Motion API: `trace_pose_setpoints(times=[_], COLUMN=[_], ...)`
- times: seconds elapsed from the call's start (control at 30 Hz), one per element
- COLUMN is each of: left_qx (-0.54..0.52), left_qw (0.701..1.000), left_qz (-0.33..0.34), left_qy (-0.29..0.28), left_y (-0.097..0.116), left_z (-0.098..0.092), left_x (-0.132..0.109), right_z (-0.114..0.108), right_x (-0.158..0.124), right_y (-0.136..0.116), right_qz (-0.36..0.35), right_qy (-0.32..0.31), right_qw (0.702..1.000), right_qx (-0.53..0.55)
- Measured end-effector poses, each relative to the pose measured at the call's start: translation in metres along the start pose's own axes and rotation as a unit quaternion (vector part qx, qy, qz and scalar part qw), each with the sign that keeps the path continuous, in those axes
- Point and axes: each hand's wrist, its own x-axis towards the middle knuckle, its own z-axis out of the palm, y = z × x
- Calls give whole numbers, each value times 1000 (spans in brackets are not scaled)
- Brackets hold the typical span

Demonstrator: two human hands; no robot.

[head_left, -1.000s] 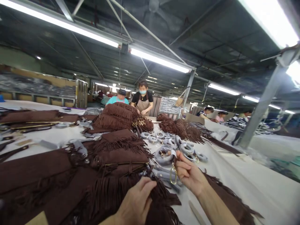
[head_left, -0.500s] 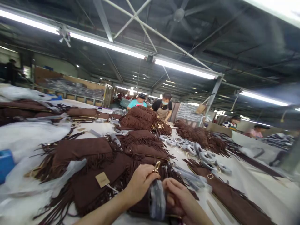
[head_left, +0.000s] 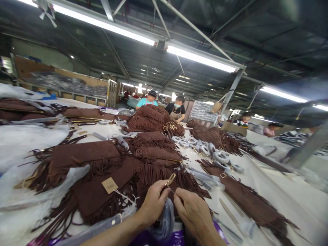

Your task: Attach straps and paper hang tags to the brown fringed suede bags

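Observation:
My left hand (head_left: pixel 153 203) is closed in a pinch on a gold metal clasp (head_left: pixel 170 179) that sticks up from its fingertips. Close beside it, my right hand (head_left: pixel 193 212) has its fingers curled together toward the clasp; what they grip is hidden. A grey wrapped strap (head_left: pixel 164 223) hangs between both hands. They work over a brown fringed suede bag (head_left: pixel 164 176) with a paper tag (head_left: pixel 109 185) lying on the neighbouring bag.
Piles of brown fringed bags (head_left: pixel 151 119) and coiled grey wrapped straps (head_left: pixel 220 157) cover the long white table (head_left: pixel 271 201). Clear plastic bags (head_left: pixel 25 140) lie at the left. Several people (head_left: pixel 176 108) work at the far end. A steel post (head_left: pixel 307 147) stands at the right.
The view swung left. A second ago my right hand held a coiled strap with its clasp up; now both hands are drawn together, the clasp in my left fingers.

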Motion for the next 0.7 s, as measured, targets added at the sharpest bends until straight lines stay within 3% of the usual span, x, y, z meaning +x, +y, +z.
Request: trace_pose_setpoints(times=[0.13,0.3,0.47,0.57,0.7], left_qx=[10,6,-3,57,183], left_qw=[1000,1000,999,996,977], left_qz=[7,6,33,35,105], left_qy=[-7,2,-43,-56,-42], left_y=[-6,-9,1,2,12], left_z=[2,7,-1,-9,-18], left_x=[-2,-7,-8,-4,6], right_z=[7,0,2,12,17], right_x=[0,6,4,-5,-15], right_y=[1,-6,-4,5,14], right_qz=[-4,22,35,-5,-33], right_qy=[-16,-41,-43,14,178], right_qw=[1000,998,997,993,955], right_qx=[6,40,54,120,237])
